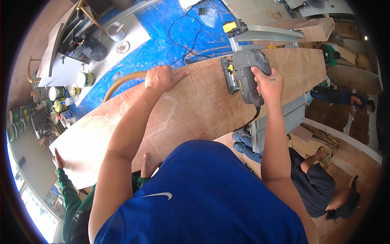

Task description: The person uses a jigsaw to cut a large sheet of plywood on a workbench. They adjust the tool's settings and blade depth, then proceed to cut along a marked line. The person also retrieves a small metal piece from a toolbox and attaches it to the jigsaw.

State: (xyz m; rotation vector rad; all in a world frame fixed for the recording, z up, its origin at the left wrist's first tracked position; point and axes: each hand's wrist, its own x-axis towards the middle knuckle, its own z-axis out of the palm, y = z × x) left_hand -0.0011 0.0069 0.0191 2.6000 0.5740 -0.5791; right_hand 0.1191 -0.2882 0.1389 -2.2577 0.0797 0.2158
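At the far left, a helper's hand meets the end of the board, which spans the space in front of us. We would want that end held level. Our left hand is partly closed over the far edge and has hold of it, fingertips hidden. For safe sawing, we should press firmly there and never let those fingers reach under the blade's path. A faint line crosses the wood between our hands; if it is the mark, we should follow it slowly. Right of it, our right hand is wrapped snugly around the handle of the power saw, which rests on the board. The saw seems tipped, plate to the left; we cannot see the blade. Before cutting, we should seat that plate flat and lead the cord clear.

Counting from the left: at least four paint tins, two helper's hands at the board, one curved wooden rail beside our left hand, one board, one saw, and one co-worker at lower right, handling a tool.
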